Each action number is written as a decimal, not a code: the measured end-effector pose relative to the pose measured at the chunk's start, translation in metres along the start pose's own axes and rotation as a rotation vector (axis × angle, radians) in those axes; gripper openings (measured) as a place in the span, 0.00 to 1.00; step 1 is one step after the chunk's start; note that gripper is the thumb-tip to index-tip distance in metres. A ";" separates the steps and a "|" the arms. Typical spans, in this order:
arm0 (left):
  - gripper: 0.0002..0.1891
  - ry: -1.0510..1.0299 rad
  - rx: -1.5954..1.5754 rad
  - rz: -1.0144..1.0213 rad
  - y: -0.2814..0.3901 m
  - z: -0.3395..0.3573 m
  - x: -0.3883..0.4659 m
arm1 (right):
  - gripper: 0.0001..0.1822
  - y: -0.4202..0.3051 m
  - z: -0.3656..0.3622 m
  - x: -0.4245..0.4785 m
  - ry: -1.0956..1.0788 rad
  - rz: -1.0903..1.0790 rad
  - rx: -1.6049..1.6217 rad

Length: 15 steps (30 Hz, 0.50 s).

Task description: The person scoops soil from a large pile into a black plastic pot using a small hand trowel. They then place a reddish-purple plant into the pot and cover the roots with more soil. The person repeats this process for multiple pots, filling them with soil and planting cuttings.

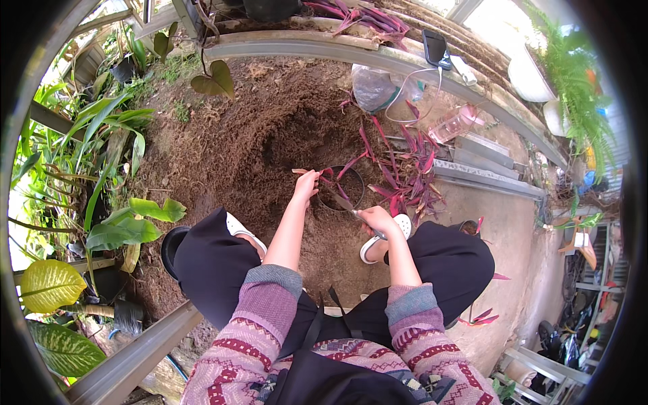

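My left hand (307, 188) is closed around the stem of a purple-pink leafy cutting (349, 164), over the left rim of a round black plant pot (362, 188). In my right hand (377, 221) is the handle of a small trowel or knife (343, 202); its grey blade points up and left over the pot's lower rim. The pot stands on the soil between my feet. A heap of loose brown soil (304, 129) lies just beyond it. To the right of the pot is a pile of purple-pink cuttings (405, 177).
A plastic bag (372, 88) and a pink bottle (453, 124) lie beyond the cuttings, near metal beams (486, 179). A phone (436, 49) with a white cable rests on the ledge. Leafy plants (119, 228) line the left; another black pot (172, 250) is beside my left knee.
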<state>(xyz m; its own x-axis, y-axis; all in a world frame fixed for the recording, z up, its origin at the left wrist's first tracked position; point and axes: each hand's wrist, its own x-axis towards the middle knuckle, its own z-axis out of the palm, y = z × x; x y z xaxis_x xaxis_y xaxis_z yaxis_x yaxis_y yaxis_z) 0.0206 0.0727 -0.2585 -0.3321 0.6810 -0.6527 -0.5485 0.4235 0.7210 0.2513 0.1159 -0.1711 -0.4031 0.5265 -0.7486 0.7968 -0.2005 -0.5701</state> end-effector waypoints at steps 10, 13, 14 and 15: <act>0.25 0.001 -0.051 0.044 0.002 0.009 -0.003 | 0.19 0.007 0.016 0.008 0.184 -0.011 -0.300; 0.24 0.264 -0.266 0.218 -0.020 -0.006 0.001 | 0.18 0.011 0.010 0.002 0.255 -0.081 -0.293; 0.24 0.361 -0.299 0.185 -0.029 -0.020 0.005 | 0.18 0.010 0.012 0.001 0.291 -0.136 -0.265; 0.32 0.395 -0.364 0.137 -0.037 -0.018 0.002 | 0.18 0.014 0.010 0.002 0.391 -0.133 -0.166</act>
<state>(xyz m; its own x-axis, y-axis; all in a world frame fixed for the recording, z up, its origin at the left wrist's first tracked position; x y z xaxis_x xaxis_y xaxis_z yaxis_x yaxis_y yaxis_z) 0.0262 0.0473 -0.2903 -0.6431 0.4101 -0.6467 -0.6867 0.0649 0.7241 0.2574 0.1053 -0.1839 -0.3320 0.8182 -0.4694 0.8239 0.0092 -0.5666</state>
